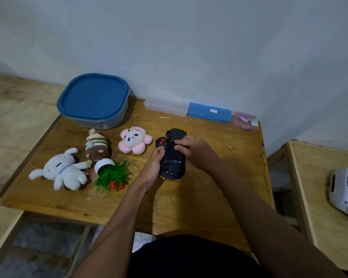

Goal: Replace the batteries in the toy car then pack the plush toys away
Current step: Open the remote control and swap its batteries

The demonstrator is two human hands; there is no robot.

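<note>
Step in hand: battery change. Toy car [173, 155], hard black plastic underside up, yellow shell, lay on the wooden worktop [189, 201]. Our left hand [154, 165] curled round its flank. Our right hand [191, 151] pinched its fingers [180, 147] at mid-chassis, probably on the battery cover. Next, we judged: lift it squarely. Three soft plush toys [64, 173] lay unpacked beside the blue-lidded tub [92, 97].

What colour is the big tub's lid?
The lid is dark blue, clearest in the head view.
</note>
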